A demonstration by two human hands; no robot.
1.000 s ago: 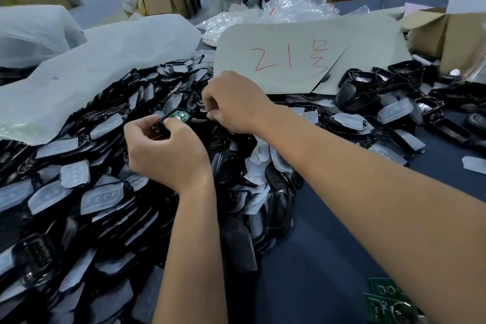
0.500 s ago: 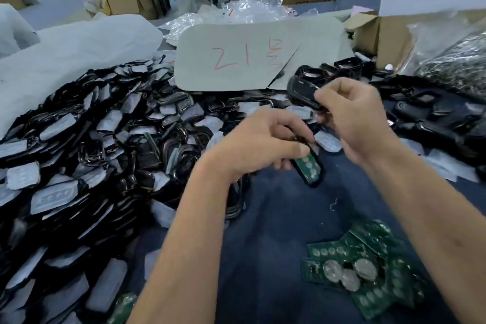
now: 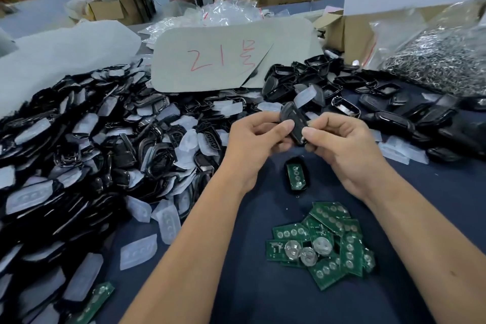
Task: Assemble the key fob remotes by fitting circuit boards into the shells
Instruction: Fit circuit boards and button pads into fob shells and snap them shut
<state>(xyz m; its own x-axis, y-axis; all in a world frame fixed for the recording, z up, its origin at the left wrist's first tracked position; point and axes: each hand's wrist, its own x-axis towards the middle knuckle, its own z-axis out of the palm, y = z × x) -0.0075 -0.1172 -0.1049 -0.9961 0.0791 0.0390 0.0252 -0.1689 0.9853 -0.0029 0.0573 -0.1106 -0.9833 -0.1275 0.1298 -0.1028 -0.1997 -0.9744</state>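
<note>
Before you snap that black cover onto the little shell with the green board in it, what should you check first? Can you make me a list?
1. Black cover held by both the left hand and the right hand: ok.
2. Shell with the green board lies on the blue table below the hands, free to pick up: ok.
3. Board sits inside that shell, face up: ok.
4. Board pushed fully down and flat: cannot tell.
5. Cover turned the right way to match the shell: cannot tell.
6. Spare boards lie near, apart from the shell: ok.
</note>
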